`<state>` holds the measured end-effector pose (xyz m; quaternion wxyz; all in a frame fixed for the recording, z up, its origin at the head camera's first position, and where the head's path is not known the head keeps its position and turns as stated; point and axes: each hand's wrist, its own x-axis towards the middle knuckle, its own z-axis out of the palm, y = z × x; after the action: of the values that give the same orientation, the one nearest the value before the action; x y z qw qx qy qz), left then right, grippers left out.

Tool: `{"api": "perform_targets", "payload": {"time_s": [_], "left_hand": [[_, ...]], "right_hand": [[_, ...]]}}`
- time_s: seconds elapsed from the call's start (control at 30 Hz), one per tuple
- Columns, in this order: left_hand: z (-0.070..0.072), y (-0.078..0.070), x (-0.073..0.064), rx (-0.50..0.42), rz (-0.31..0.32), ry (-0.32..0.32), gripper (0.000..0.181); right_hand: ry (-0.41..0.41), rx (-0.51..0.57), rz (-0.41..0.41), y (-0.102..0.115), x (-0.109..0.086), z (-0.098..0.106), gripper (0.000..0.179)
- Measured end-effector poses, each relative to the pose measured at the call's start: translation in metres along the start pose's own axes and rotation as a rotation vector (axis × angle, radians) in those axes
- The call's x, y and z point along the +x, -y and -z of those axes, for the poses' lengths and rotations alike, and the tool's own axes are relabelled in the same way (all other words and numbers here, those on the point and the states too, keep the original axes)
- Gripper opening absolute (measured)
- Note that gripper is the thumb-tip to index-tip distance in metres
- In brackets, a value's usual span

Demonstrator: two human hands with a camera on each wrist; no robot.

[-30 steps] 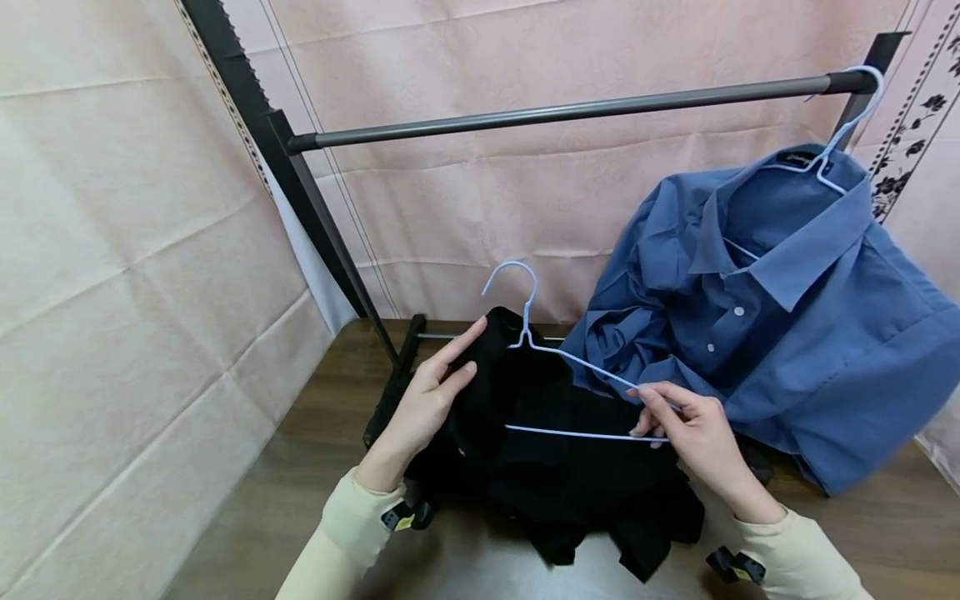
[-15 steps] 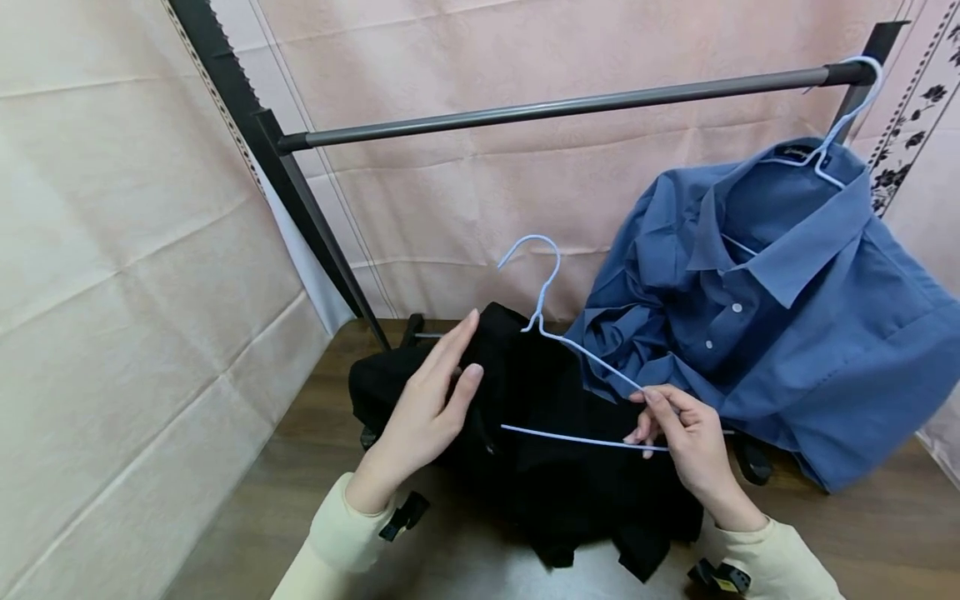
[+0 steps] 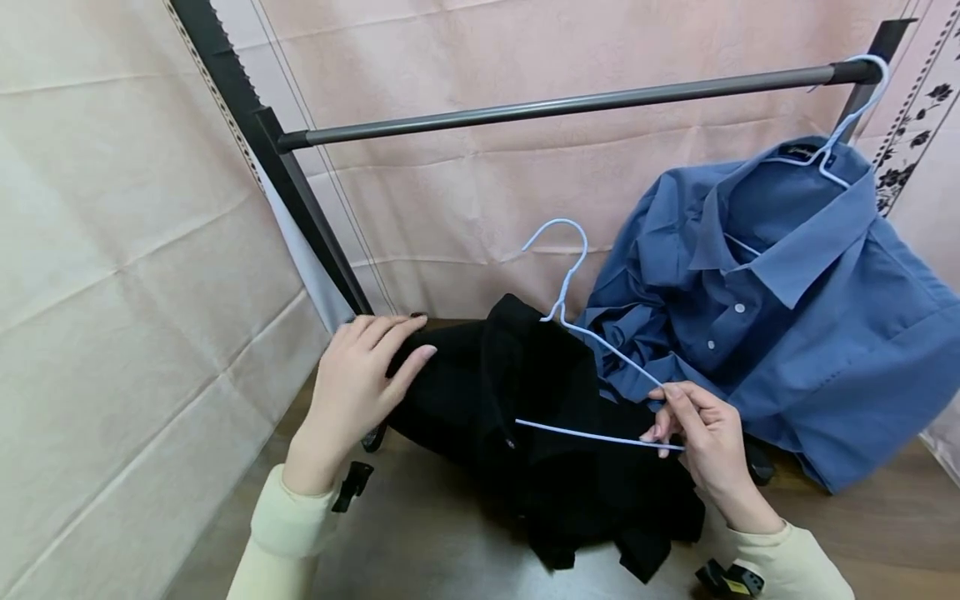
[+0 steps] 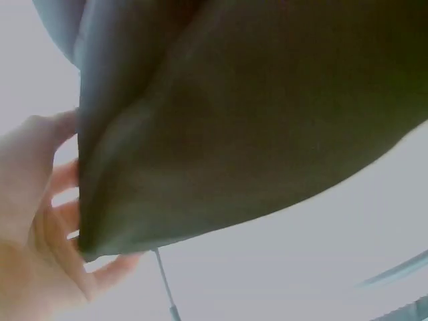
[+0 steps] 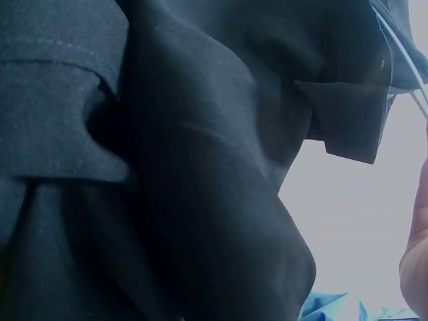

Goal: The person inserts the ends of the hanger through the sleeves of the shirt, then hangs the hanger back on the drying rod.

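In the head view a black shirt with a collar lies bunched over the wooden surface. A light-blue wire hanger passes into its neck on the left, with its hook standing free above the collar. My right hand pinches the hanger's right end outside the shirt. My left hand rests at the left shoulder of the shirt, thumb and fingers extended. The left wrist view shows fingers partly hidden behind the dark cloth. Black cloth fills most of the right wrist view.
A blue shirt hangs on another light-blue hanger at the right end of a dark metal rail. The rack's dark post stands at left. Pale curtains hang behind and to the left.
My left hand has moved left from beside the collar to the shirt's shoulder, which is now spread further left. The hanger's hook has risen and shifted right, still held in my right hand.
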<state>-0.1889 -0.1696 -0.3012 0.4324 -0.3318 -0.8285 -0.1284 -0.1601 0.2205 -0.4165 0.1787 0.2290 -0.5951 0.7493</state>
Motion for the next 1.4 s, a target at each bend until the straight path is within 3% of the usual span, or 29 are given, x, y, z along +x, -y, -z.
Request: {"api": "perform_targets", "payload": {"time_s": [0.07,0.13,0.23,0.5,0.63,0.9,1.1,1.27,1.4], "left_hand": [[-0.003,0.008,-0.003,-0.033,-0.013,0.085,0.031],[-0.007,0.013,-0.006,-0.066,-0.034,0.128,0.028],[-0.010,0.015,-0.009,-0.125,-0.048,0.118,0.033],[-0.007,0.004,0.006,-0.340,0.049,0.059,0.026],[-0.011,-0.006,0.014,-0.424,0.084,0.076,0.026],[-0.012,-0.021,0.017,-0.445,0.205,0.202,0.030],[-0.014,-0.032,0.021,-0.470,0.227,0.296,0.041],[-0.016,-0.037,0.020,-0.506,0.263,0.267,0.031],[-0.015,-0.040,0.018,-0.550,0.260,0.207,0.025]], "right_hand": [[0.009,-0.019,-0.004,0.000,0.000,0.001,0.024],[0.023,-0.028,0.000,-0.002,0.001,0.001,0.023],[0.043,-0.046,0.018,-0.003,0.001,0.002,0.022],[0.088,-0.017,0.097,-0.002,0.001,-0.003,0.021],[0.103,-0.114,0.093,0.000,0.001,-0.009,0.019],[0.133,-0.201,0.103,0.005,0.000,-0.016,0.019],[0.160,-0.199,0.158,0.007,0.004,-0.018,0.023],[0.200,-0.127,0.190,0.009,0.010,-0.018,0.026],[0.158,-0.095,0.259,0.014,0.017,-0.015,0.024]]}}
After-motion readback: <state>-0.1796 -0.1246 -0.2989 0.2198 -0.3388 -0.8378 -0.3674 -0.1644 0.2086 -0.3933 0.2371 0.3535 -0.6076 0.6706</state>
